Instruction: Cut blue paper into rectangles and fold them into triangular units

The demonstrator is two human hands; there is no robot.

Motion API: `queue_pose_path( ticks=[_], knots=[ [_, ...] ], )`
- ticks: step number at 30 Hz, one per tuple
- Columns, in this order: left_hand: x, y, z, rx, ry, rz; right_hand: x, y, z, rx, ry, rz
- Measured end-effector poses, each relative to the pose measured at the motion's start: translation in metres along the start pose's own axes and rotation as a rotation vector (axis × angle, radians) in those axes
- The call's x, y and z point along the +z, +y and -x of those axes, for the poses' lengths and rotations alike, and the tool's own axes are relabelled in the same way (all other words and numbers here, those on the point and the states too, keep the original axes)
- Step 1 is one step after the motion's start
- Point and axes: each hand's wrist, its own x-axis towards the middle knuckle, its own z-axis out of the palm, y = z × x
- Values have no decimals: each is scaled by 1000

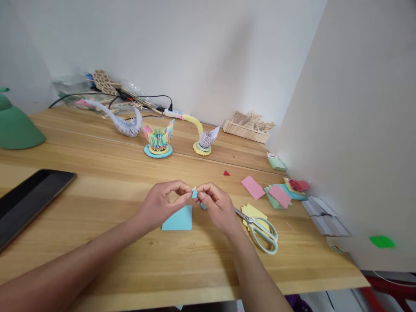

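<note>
Between my fingertips is a small folded piece of blue paper [194, 193], held above the table. My left hand [161, 200] pinches its left side, thumb and forefinger closed. My right hand [217, 205] grips the right side the same way. Below and to the left lies a flat sheet of blue paper [177, 219], partly covered by my left hand. Another small bit of blue paper [203, 206] shows just under my right fingers; whether it is held or lying on the table I cannot tell.
Scissors [260, 229] lie on yellow paper slips [255, 213] right of my right hand. Pink slips [252, 187] and a red folded piece [226, 173] lie beyond. Paper swans [128, 125] and a colourful folded-paper basket [158, 141] stand behind; a phone [32, 199] lies left.
</note>
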Motion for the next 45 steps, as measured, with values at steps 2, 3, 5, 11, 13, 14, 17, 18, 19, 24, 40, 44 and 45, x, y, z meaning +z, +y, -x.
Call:
queue_pose_path(
  ticks=[2, 3, 5, 11, 13, 14, 17, 18, 19, 24, 40, 44, 45],
  knots=[
    [-1, -4, 0, 68, 35, -113, 0, -2, 1, -39, 24, 86],
    [-2, -6, 0, 123, 49, -187, 1, -2, 1, -67, 38, 128],
    [-4, -10, 0, 259, 55, -348, 2, -3, 2, -132, 66, 191],
    [-11, -10, -3, 449, 10, -581, 4, 1, 0, -18, 82, -17],
    [-10, -7, -2, 468, 16, -613, 5, 3, -2, 64, 75, -147],
    [-9, -5, -2, 467, 34, -600, 6, 4, -2, 87, 73, -199],
    [-6, 1, 1, 336, 117, -408, 8, 6, -4, 129, 53, -325],
    [-5, 3, 2, 264, 135, -323, 8, 7, -4, 140, 50, -362],
    [-4, 6, 3, 203, 139, -248, 8, 7, -4, 148, 50, -395],
    [-4, 11, 3, 202, 87, -144, 8, 10, -3, 123, 52, -470],
    [-6, -2, 1, 257, 51, -268, 4, 7, -3, 50, 71, -275],
    [-7, -6, 1, 354, 47, -364, 1, 7, -1, 11, 92, -129],
    [-7, -6, 0, 387, 42, -392, 1, 7, -1, -7, 95, -94]
  ],
)
